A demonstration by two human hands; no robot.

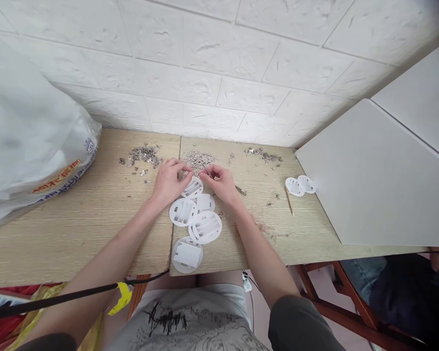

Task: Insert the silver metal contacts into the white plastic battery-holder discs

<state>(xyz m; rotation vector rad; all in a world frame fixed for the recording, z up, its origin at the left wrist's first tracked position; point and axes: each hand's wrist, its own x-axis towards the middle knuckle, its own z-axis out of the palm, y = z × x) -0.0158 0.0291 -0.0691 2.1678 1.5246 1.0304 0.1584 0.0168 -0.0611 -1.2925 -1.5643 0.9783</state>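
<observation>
Above a group of round white plastic battery holders, my two hands work close together. My left hand [171, 181] has its thumb and fingertips drawn together at the edge of the topmost holder [193, 188]; whatever is pinched there is too small to tell. A slim metal tool, apparently tweezers [240, 190], passes through my right hand [221, 183], its thin tip pointing up and left. Several more holders [183, 212] overlap below, some showing slotted bays, others a flat back [187, 254]. Just beyond my fingertips lies a heap of small metal contacts [198, 159].
More metal pieces lie in piles at left [145, 155] and right [265, 155]. Two joined white holders [300, 185] and a wooden stick [289, 200] rest by a white panel [373, 175]. A big white bag [36, 141] stands left. A black cable [88, 292] crosses my left forearm.
</observation>
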